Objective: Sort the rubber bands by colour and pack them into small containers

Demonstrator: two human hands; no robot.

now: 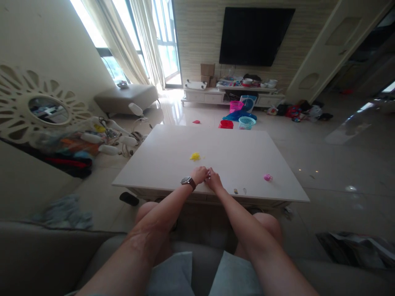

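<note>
My left hand (200, 174), with a watch (187, 180) on its wrist, rests over the near part of the white table (228, 144). Its fingers are curled and meet those of my right hand (214, 181). Both hands are closed around something small and pale that I cannot make out. Just beyond them lies a small heap of yellow pieces (195, 156). To the right, close to the front edge, are a small yellowish and dark item (236, 191) and a small clear item (245, 191). A pink object (268, 177) sits farther right on the tabletop.
Behind the table stand a red basket (226, 124), a light blue basket (247, 122) and a pink basket (236, 106) on the floor. A lamp with several white shades (109, 150) is at the left. My knees are under the table's front edge.
</note>
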